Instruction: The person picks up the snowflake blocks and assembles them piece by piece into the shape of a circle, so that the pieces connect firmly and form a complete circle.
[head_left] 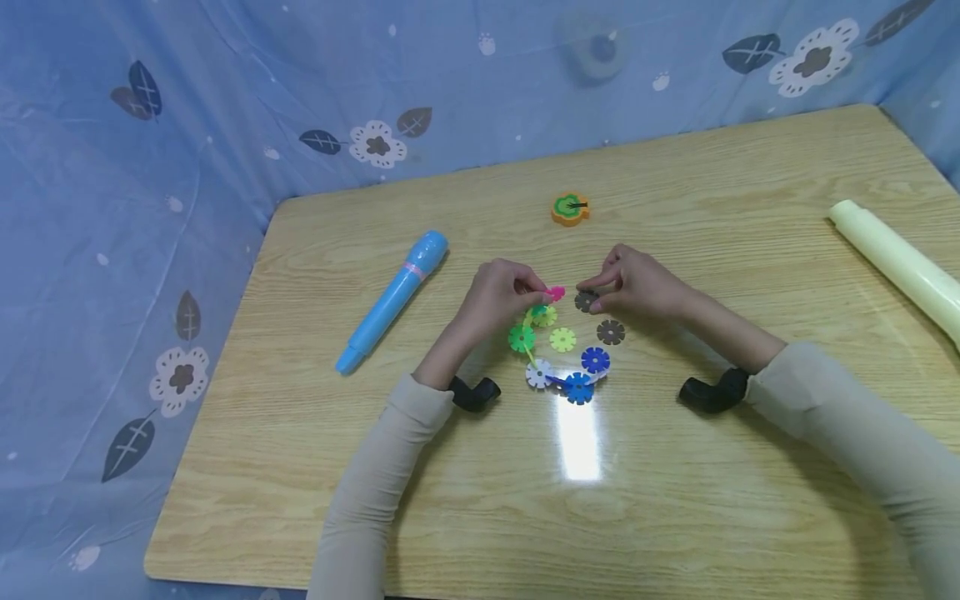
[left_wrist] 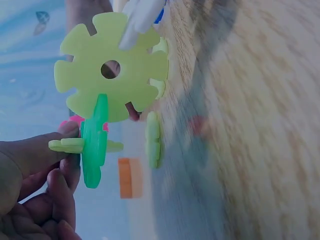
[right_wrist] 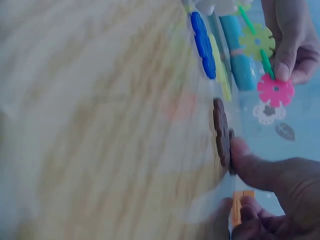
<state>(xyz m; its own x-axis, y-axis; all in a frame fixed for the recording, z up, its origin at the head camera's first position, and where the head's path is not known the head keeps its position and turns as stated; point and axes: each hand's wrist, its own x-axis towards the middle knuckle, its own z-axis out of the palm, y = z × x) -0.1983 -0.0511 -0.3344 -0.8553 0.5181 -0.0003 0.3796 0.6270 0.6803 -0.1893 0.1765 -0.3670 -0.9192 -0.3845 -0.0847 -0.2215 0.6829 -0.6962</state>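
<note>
My left hand (head_left: pixel 498 292) pinches a pink notched disc (head_left: pixel 556 293) between thumb and finger. This disc ends a chain of slotted plastic discs: a green disc (left_wrist: pixel 94 145), a yellow-green disc (left_wrist: pixel 110 65), another green disc (head_left: pixel 521 338), a white disc (head_left: pixel 538 374) and a blue disc (head_left: pixel 579 388) curve toward the person. My right hand (head_left: pixel 637 283) holds a dark brown disc (head_left: pixel 587 301) low at the tabletop, thumb and fingers at its edges. A second brown disc (head_left: pixel 611 332), a darker blue disc (head_left: pixel 596 360) and a loose yellow-green disc (head_left: pixel 562 340) lie nearby.
An orange and green tree-shaped piece (head_left: pixel 571 209) sits beyond the hands. A blue tube-like object (head_left: pixel 393 302) lies to the left, a pale yellow roll (head_left: pixel 896 258) at the right. A blue patterned curtain (head_left: pixel 465 75) borders the wooden table (head_left: pixel 300 467).
</note>
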